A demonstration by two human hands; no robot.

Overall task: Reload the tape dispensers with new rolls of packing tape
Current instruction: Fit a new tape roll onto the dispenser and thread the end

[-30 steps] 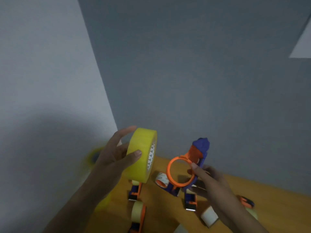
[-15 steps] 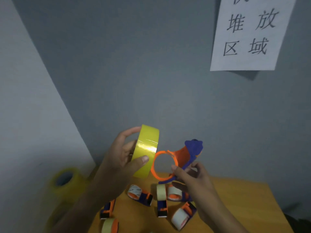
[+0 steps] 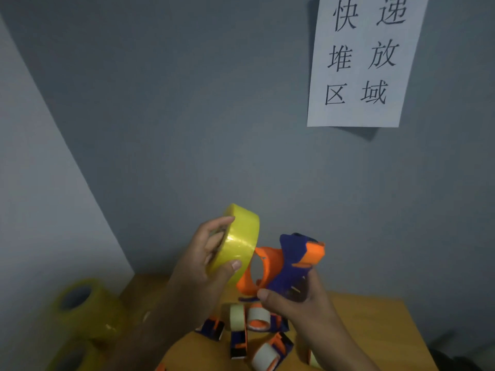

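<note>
The left hand (image 3: 203, 266) pinches the stiff, slick-faced yellow tape roll (image 3: 239, 243) across its rim, the right hand (image 3: 297, 303) gripping the light plastic dispenser (image 3: 290, 266).

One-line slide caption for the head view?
Left hand brings yellow tape roll to the orange-and-blue dispenser gripped by right hand.

A white paper sign (image 3: 359, 62) with large black Chinese characters hangs on the grey wall (image 3: 214, 116) at upper right, its lower edge lifting slightly and casting a shadow. A wooden table (image 3: 375, 322) meets the wall below, in the corner.
</note>
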